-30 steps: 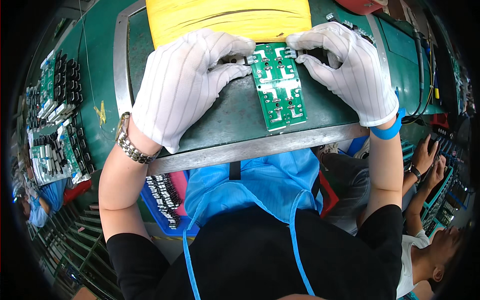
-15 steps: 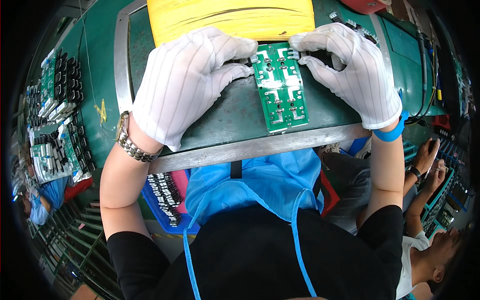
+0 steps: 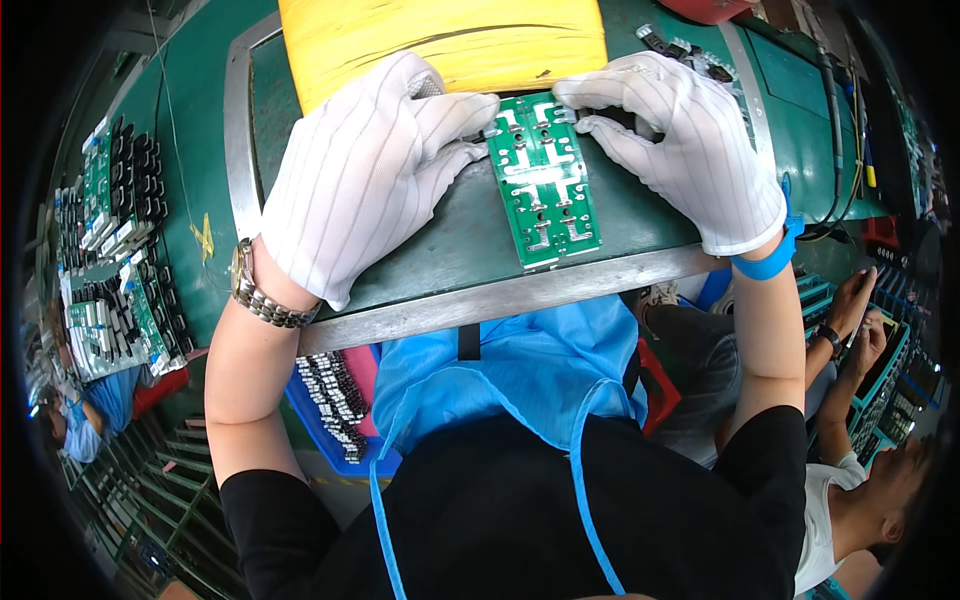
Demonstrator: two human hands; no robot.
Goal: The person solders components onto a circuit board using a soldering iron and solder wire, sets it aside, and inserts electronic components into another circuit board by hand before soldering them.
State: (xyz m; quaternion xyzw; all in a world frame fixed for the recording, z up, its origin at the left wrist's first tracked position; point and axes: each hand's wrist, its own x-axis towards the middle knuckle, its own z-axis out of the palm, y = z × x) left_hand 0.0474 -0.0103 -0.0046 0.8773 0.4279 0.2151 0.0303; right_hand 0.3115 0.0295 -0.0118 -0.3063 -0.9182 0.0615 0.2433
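A green circuit board (image 3: 547, 190) with silvery solder tracks is held between my two white-gloved hands, over the green bench top. At its upper left edge, my left hand (image 3: 385, 165) pinches it between thumb and fingers. The thumb and forefinger of my right hand (image 3: 690, 145) close on its upper right corner. The board's lower end reaches close to the bench's metal front edge (image 3: 510, 292). Just beyond its far end lies a yellow block (image 3: 445, 45) with dark cracks. What is under the board is hidden.
Several populated circuit boards (image 3: 115, 240) are stacked on the left. Small black parts (image 3: 685, 50) lie at the back right, near a red container (image 3: 705, 8). A blue tray (image 3: 335, 435) of small parts sits below the bench edge. Another person's hands (image 3: 860, 320) are at the right.
Both my hands and the board appear shifted slightly left in the view, along with the yellow block. My grip on the board looks the same.
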